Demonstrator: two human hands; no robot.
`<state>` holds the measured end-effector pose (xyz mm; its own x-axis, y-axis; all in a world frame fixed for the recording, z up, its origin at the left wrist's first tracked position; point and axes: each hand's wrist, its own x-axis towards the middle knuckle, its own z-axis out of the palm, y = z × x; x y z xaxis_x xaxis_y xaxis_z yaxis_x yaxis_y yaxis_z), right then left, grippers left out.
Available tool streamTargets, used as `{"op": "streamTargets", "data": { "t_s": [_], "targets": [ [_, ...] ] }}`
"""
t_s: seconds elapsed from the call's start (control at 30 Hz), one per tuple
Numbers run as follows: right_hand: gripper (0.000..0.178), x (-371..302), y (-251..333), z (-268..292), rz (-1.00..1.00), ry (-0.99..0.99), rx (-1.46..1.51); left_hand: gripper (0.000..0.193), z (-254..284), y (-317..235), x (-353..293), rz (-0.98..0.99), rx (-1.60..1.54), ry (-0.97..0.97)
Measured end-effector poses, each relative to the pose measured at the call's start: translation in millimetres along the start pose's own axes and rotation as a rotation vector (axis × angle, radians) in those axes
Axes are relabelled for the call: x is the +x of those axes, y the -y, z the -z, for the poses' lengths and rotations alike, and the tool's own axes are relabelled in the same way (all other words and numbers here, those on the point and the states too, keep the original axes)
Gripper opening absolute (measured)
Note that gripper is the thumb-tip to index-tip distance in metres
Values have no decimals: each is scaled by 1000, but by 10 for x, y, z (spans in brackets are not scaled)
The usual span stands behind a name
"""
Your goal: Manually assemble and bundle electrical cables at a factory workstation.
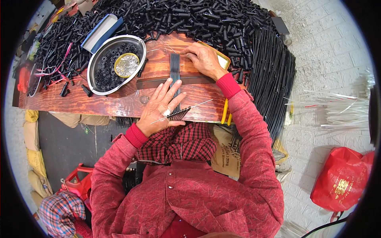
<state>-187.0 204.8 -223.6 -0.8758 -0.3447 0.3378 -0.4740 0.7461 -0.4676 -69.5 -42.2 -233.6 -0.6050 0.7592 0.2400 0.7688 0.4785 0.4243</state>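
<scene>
While the left hand (160,107) lies flat near the middle of the frame, fingers spread and palm down, it presses on the lower end of a row of thin black rods (175,75) lined up side by side on the wooden table (115,101). That hand is open, gripping nothing, just pinning the rods down. Thin pale wires (198,105) poke out from the rod ends right by its thumb, at the table's near edge.

Up above, centre right, the right hand (204,59) sits at the top end of the same row, fingers curled down onto the rod tips; whether it pinches anything I cannot tell. Under that hand shows a yellow tray (223,60). A dark flat bar (152,82) runs crosswise over the rods, between the two hands.

Left of the rods, in the upper left part of the frame, sits a round metal bowl (98,55) holding small black rings and a little gold-coloured dish (126,65) of shiny bits. A big heap of short black tubes (186,18) fills the top of the frame, and a thick bundle of long black rods (274,75) hangs off the table's right end. Lower right, a red bag (343,180) rests on the paved floor.
</scene>
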Motion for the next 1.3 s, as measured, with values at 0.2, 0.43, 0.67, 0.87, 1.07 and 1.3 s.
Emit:
{"op": "streamTargets", "data": {
  "t_s": [0.2, 0.43, 0.67, 0.87, 1.07, 1.3],
  "targets": [
    [18, -26, 37, 4, -5, -15, 41, 97, 40, -29, 1, -9, -15, -48],
    [17, -34, 34, -30, -42, -23, 40, 96, 5, 1, -12, -13, -22, -38],
    [11, -3, 50, -77, 35, -128, -79, 95, 30, -13, -4, -10, -25, -35],
    [8, 12, 102, -104, 196, -254, -226, 95, 50, -12, -7, -10, -41, -41],
    [8, -19, 127, -237, -3, -265, -118, 95, 63, -32, 6, 2, -19, -28],
    [5, -22, 140, -231, -27, -256, -42, 95, 53, -19, -2, 2, -26, -40]
  ]
}}
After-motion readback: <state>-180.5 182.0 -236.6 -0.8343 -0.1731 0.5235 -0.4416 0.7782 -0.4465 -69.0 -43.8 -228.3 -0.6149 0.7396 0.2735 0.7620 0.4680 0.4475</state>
